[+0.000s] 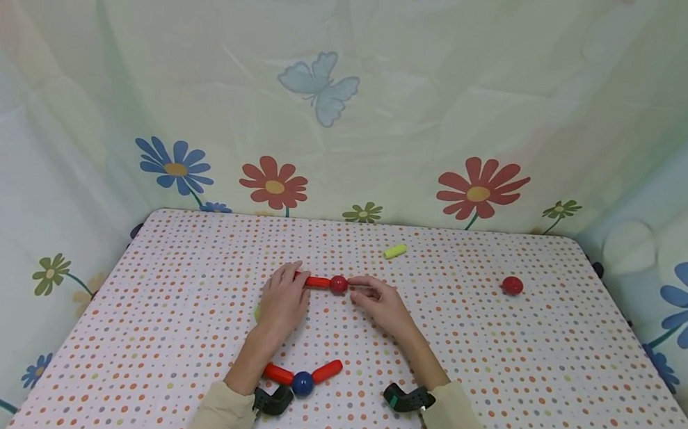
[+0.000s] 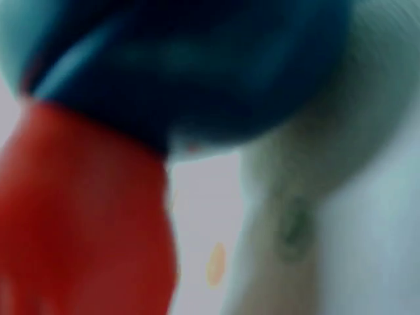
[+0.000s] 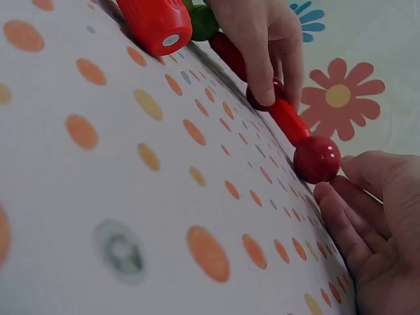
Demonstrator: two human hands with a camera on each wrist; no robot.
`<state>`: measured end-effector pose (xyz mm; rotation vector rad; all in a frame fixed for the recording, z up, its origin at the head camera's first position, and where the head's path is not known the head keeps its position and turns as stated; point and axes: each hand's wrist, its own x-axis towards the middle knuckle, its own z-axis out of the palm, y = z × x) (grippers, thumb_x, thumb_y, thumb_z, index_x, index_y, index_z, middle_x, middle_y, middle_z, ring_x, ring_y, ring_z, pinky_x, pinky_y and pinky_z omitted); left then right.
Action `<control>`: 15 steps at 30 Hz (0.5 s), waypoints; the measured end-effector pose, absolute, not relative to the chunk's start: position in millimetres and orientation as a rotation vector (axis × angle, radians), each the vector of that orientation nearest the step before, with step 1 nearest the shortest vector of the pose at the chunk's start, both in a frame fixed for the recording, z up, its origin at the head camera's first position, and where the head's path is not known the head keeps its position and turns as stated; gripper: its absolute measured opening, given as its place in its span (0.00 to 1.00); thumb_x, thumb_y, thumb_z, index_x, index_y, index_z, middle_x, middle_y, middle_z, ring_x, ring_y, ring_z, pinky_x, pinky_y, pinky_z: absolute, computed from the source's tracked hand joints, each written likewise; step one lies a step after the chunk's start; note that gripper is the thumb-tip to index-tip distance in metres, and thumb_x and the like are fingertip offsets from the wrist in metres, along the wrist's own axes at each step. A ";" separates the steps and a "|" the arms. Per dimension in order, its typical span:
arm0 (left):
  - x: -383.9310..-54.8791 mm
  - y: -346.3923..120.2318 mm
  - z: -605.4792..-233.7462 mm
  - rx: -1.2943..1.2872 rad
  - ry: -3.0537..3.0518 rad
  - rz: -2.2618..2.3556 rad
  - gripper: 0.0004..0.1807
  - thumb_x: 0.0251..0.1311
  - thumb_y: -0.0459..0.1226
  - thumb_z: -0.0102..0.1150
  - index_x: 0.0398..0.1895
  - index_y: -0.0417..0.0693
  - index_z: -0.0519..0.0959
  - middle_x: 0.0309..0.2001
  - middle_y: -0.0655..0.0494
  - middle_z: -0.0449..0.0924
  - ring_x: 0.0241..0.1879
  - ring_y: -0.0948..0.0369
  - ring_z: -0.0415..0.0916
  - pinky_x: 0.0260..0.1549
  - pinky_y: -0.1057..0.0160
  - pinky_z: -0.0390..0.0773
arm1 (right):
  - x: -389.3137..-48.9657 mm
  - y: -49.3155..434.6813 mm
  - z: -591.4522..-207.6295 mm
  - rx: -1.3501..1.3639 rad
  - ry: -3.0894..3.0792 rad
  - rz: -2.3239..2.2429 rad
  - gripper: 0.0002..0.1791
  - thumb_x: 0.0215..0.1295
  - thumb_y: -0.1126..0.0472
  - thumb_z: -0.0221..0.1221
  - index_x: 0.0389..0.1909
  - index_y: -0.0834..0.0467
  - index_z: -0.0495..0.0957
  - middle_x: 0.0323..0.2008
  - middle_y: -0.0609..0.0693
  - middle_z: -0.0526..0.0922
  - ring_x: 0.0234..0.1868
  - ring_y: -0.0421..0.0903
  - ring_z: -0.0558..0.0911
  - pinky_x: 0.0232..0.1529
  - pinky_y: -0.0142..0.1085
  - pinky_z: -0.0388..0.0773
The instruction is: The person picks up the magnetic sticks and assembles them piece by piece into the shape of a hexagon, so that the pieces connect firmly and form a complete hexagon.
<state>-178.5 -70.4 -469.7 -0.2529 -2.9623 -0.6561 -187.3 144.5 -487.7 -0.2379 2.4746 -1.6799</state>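
Note:
My left hand (image 1: 285, 299) grips a toy chain of red rods and balls at a red ball, mostly covered by its fingers. From there a red rod (image 1: 316, 282) runs right to a shiny red end ball (image 1: 339, 284). On the chain's other side, in the right wrist view, lie a dark red rod (image 3: 228, 56) and a green ball (image 3: 204, 23). My right hand (image 1: 386, 306) is beside the end ball, fingers loosely bent, thumb and fingertips at its surface; whether they touch is unclear. Nearer me, a blue ball (image 1: 302, 383) joins two red rods (image 1: 327, 371).
A yellow-green rod (image 1: 395, 250) lies toward the back of the dotted table (image 1: 551, 404). Farther right sits a loose red ball (image 1: 512, 285). Flowered cloth (image 1: 393, 108) rises behind the table. The blue ball (image 2: 197, 72) and a red rod (image 2: 85, 210) fill much of the left wrist view.

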 end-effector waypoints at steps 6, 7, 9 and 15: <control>-176.0 -68.0 -473.6 -0.557 -2.904 -0.526 0.28 0.65 0.37 0.58 0.69 0.56 0.67 0.68 0.56 0.70 0.73 0.52 0.59 0.69 0.36 0.52 | -185.0 143.9 -485.9 -0.284 2.502 -1.647 0.18 0.69 0.58 0.58 0.58 0.53 0.78 0.56 0.54 0.81 0.47 0.45 0.81 0.45 0.33 0.76; -175.4 -67.5 -474.2 -0.594 -2.891 -0.504 0.29 0.65 0.37 0.58 0.69 0.57 0.67 0.67 0.56 0.71 0.72 0.52 0.61 0.69 0.35 0.52 | -184.6 143.9 -485.6 -0.291 2.500 -1.645 0.18 0.69 0.58 0.58 0.58 0.53 0.78 0.57 0.54 0.80 0.48 0.46 0.81 0.46 0.34 0.76; -174.3 -66.9 -474.4 -0.624 -2.875 -0.479 0.29 0.65 0.38 0.59 0.69 0.58 0.67 0.65 0.56 0.73 0.70 0.53 0.64 0.68 0.34 0.53 | -183.7 143.6 -483.9 -0.305 2.494 -1.632 0.17 0.69 0.58 0.57 0.57 0.53 0.78 0.59 0.52 0.79 0.51 0.47 0.80 0.49 0.36 0.75; -173.6 -65.6 -473.5 -0.514 -2.909 -0.517 0.24 0.66 0.39 0.57 0.66 0.59 0.71 0.61 0.55 0.74 0.65 0.54 0.67 0.66 0.32 0.55 | -183.7 145.0 -484.6 -0.327 2.465 -1.607 0.16 0.69 0.59 0.56 0.56 0.51 0.80 0.60 0.50 0.79 0.57 0.47 0.78 0.53 0.37 0.74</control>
